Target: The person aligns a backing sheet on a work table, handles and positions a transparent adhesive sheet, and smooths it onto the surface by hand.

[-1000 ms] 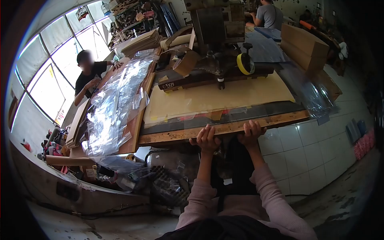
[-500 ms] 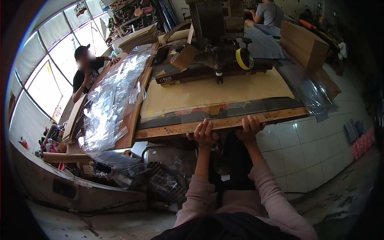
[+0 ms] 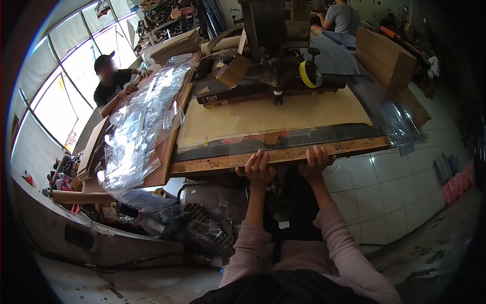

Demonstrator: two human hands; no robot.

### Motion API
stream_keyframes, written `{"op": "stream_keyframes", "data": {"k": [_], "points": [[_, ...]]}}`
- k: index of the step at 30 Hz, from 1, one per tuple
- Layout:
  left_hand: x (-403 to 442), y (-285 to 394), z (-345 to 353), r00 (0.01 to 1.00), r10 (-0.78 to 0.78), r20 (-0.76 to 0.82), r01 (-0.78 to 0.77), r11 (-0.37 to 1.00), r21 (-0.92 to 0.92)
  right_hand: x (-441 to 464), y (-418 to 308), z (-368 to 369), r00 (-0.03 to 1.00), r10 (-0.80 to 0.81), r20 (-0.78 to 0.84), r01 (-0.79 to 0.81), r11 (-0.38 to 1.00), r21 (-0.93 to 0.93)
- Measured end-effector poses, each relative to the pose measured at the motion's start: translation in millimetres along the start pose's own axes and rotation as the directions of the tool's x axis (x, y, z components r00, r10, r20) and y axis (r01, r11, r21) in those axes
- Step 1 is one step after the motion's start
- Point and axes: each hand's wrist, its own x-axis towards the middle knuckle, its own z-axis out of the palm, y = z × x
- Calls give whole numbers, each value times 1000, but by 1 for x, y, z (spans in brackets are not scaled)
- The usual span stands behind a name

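Observation:
My left hand point(image 3: 259, 169) is curled over the front edge of a wooden board point(image 3: 207, 164). To its right my right hand point(image 3: 316, 163) grips the same edge, fingers bent over the top. A large yellowish sheet point(image 3: 278, 116) lies on the dark surface behind the edge, with bits of tape and film along its near side. Above the sheet stands a dark machine press point(image 3: 273, 83), with a yellow tape roll point(image 3: 307, 74) hanging at its right and a brown tape roll point(image 3: 234, 72) at its left.
Clear plastic sheets point(image 3: 134, 126) cover the left table, where a person in a black shirt point(image 3: 112, 83) leans. A cardboard box point(image 3: 386, 58) stands back right. Another person point(image 3: 341, 20) sits at the back. Under the left side lies a cardboard tube point(image 3: 83, 197).
The board and press have shifted slightly left and up in view. The person at the left has lowered a raised hand toward the plastic. My hands keep their grip on the edge.

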Motion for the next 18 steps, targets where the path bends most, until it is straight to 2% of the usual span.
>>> {"op": "stream_keyframes", "data": {"k": [18], "points": [[-5, 0, 3, 1000, -26, -14, 25, 1000, -7, 2, 0, -1, 1000, 7, 2, -7, 1000, 13]]}}
